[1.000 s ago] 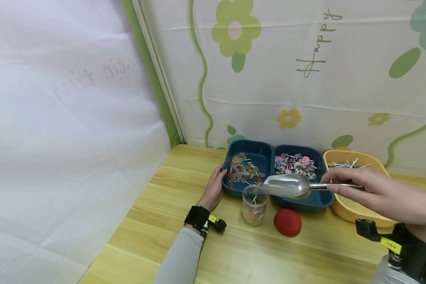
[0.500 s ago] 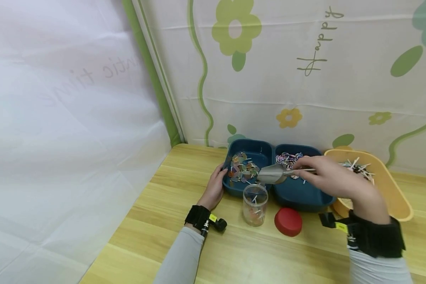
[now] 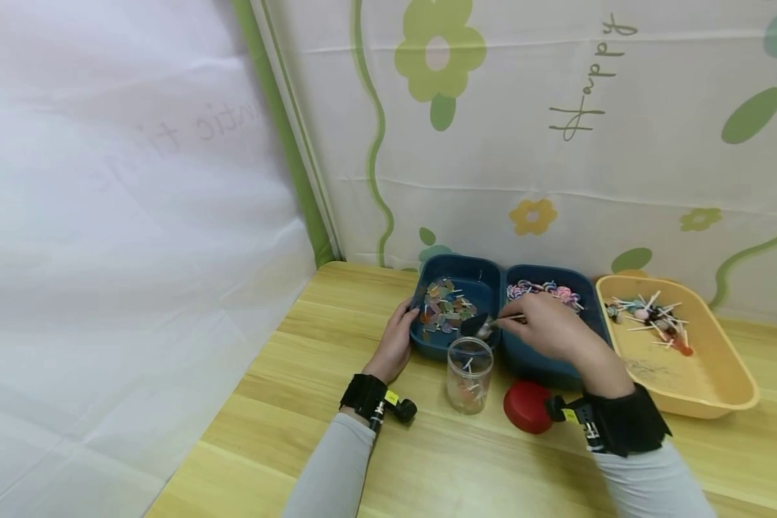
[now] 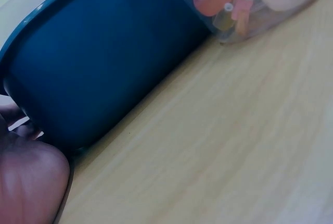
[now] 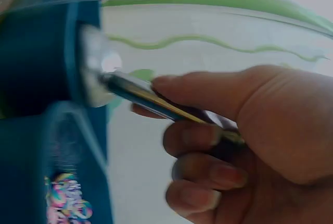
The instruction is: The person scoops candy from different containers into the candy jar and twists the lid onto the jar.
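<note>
My right hand [image 3: 547, 327] pinches the handle of a metal scoop [image 5: 99, 67], thumb above and fingers curled beneath. In the head view the scoop head is tipped down inside the left dark blue tray [image 3: 482, 288], by its front wall and just behind the jar's rim. Gummy-coloured miniature lollipops [image 3: 447, 306] lie in that tray. At its left side, my left hand [image 3: 391, 349] holds the wall, thumb at the rim and fingers mostly hidden behind it. A clear open jar [image 3: 455, 385] with several small lollipops inside stands in front of the tray.
A red lid [image 3: 527, 408] lies right of the jar, close to my right wrist. The right dark blue tray [image 3: 524, 360] holds swirly pink-and-blue lollipops. Further right, a yellow tray [image 3: 706, 374] holds more lollipops with white sticks. A printed curtain [image 3: 466, 194] hangs behind the wooden table [image 3: 427, 467].
My right hand has moved left with the scoop, and the scoop has gone from level above the trays to tipped down in the left blue one. My left hand stays put.
</note>
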The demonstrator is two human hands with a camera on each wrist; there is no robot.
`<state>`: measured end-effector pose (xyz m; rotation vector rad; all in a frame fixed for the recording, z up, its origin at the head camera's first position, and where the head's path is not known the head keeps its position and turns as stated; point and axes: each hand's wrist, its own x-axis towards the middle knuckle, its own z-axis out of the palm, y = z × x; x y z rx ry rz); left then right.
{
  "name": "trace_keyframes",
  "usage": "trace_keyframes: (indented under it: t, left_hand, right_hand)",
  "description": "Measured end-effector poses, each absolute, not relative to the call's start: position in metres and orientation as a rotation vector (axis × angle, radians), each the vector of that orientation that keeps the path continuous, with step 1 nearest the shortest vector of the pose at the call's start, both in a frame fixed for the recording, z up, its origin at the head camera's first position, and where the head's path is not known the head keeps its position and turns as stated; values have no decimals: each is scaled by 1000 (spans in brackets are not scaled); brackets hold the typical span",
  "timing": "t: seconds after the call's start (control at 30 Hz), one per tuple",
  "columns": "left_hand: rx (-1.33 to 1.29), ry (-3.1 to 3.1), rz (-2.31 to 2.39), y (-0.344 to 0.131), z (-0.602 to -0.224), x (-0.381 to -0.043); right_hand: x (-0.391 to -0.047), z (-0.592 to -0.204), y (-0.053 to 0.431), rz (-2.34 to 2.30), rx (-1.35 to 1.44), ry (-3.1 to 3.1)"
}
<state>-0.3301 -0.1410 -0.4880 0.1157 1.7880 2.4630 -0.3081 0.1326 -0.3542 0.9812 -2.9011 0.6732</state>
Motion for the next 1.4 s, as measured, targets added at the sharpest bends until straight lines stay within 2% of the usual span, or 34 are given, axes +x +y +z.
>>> trace_keyframes:
  t: [0.4, 0.97, 1.4]
  left_hand:
    - [68, 1846, 2438, -139, -488, -327]
    - [97, 1816, 2447, -141, -487, -329]
    - [101, 1819, 2447, -141, -487, -330]
  right_hand:
    - [-327, -400, 113, 797, 1008, -2948]
    - [-326, -398, 108, 796, 964, -2962]
    - [-337, -401, 130, 1027, 1185, -2967]
